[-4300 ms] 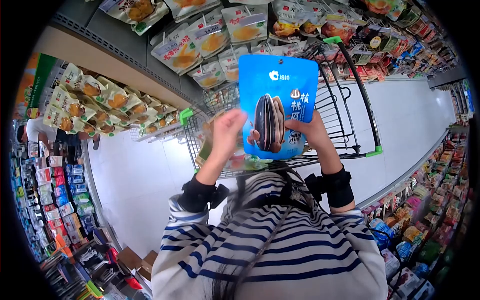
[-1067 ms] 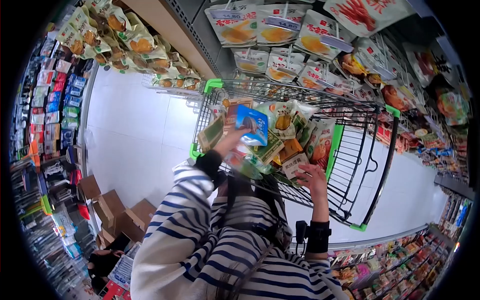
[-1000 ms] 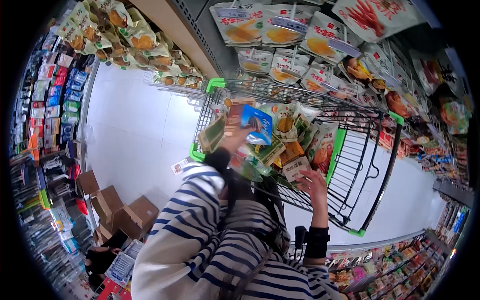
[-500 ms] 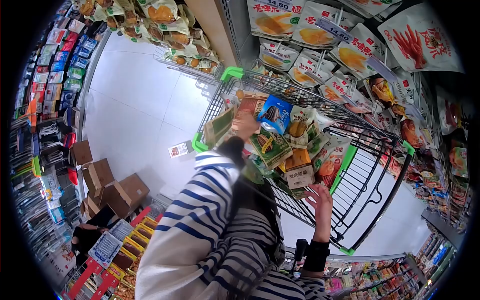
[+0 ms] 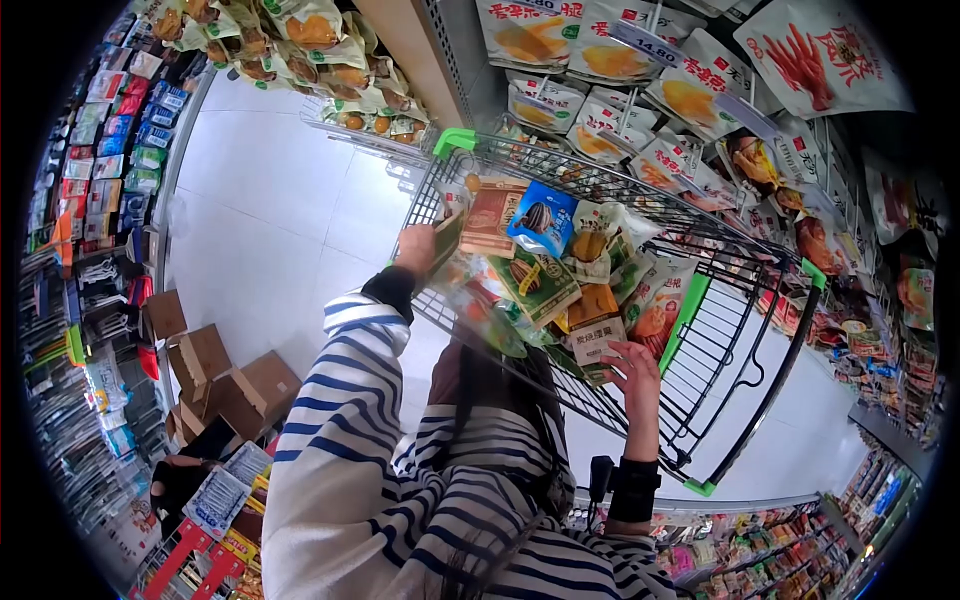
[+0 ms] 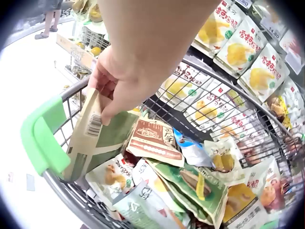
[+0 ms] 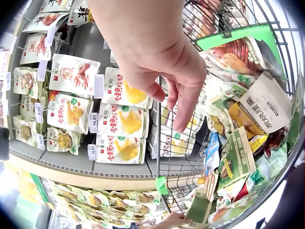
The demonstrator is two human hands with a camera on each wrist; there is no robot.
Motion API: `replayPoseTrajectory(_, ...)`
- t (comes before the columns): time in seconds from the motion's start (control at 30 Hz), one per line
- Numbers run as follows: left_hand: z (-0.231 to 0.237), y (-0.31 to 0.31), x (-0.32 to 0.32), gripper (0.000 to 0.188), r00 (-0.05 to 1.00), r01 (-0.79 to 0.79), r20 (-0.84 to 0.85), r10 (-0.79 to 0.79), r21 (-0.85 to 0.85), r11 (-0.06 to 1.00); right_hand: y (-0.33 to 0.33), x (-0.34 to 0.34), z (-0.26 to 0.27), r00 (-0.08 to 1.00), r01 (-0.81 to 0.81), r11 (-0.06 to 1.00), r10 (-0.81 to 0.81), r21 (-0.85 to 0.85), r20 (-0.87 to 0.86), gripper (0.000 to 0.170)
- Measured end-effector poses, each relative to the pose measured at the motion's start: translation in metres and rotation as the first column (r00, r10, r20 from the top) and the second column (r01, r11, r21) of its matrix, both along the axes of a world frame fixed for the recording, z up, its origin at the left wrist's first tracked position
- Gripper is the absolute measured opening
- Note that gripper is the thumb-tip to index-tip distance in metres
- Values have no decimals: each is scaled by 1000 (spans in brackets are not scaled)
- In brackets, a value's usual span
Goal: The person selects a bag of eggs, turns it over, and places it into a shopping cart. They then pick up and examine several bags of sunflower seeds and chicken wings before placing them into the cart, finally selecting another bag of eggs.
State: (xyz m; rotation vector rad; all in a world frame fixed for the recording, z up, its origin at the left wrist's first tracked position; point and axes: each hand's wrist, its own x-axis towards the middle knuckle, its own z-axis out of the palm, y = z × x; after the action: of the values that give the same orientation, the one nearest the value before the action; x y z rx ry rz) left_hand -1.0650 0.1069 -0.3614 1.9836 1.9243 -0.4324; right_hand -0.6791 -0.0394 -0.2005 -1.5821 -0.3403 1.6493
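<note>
My left hand is at the cart's left end. In the left wrist view this hand pinches the top edge of a green and cream package standing against the cart's wall. Beside it lie a brown and cream bag and a blue bag. A green bag is just below them. My right hand, fingers loosely bent and holding nothing, hovers near a brown and white package at the cart's near side.
The wire cart stands beside shelves of hanging food bags. Cardboard boxes sit on the floor at the lower left, near another person in dark clothes. More packed shelves line the far left and lower right.
The blue bag, earlier held up in my right hand and then in my left, now lies in the cart. My left hand has moved left onto the green and cream package.
</note>
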Motion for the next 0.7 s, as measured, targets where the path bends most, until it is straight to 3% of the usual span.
replayPoseTrajectory(0.13, 46, 12, 12, 12, 997, -8, 77, 5, 34, 999, 1, 5, 8, 1000, -2, 999, 2, 42, 6, 21)
replayPoseTrajectory(0.27, 161, 20, 49, 15, 969, 83, 212, -129, 213, 974, 12, 3, 20, 999, -35, 996, 32, 86, 38, 22)
replayPoseTrajectory(0.33, 211, 13, 70, 18, 871, 4, 468, -150, 299, 954, 22, -4, 31, 993, -115, 978, 108, 174, 49, 25)
replayPoseTrajectory(0.4, 256, -7, 100, 14, 755, -9, 587, -291, 454, 891, 33, -20, 47, 980, -189, 950, 197, 249, -7, 32)
replayPoseTrajectory(0.47, 281, -28, 123, 16, 699, 76, 469, -540, 702, 708, 40, -39, 60, 959, -159, 845, 255, 510, -124, 42)
replayPoseTrajectory(0.53, 295, -49, 134, 17, 688, 281, 209, -695, 807, 520, 45, -66, 83, 941, 41, 770, 185, 637, -284, 43)
replayPoseTrajectory(0.57, 296, -56, 140, 20, 631, 288, 137, -763, 873, 395, 44, -72, 89, 919, 140, 717, 163, 683, -360, 44)
replayPoseTrajectory(0.6, 296, -62, 145, 24, 573, 282, 61, -818, 922, 266, 39, -70, 90, 908, 166, 739, 145, 653, -394, 43)
replayPoseTrajectory(0.67, 299, -72, 152, 30, 511, 267, 12, -860, 948, 172, 29, -66, 88, 881, 210, 778, 111, 592, -459, 40)
replayPoseTrajectory(0.7, 299, -77, 155, 33, 483, 254, -13, -876, 959, 126, 28, -69, 97, 868, 294, 853, -49, 432, -495, 37)
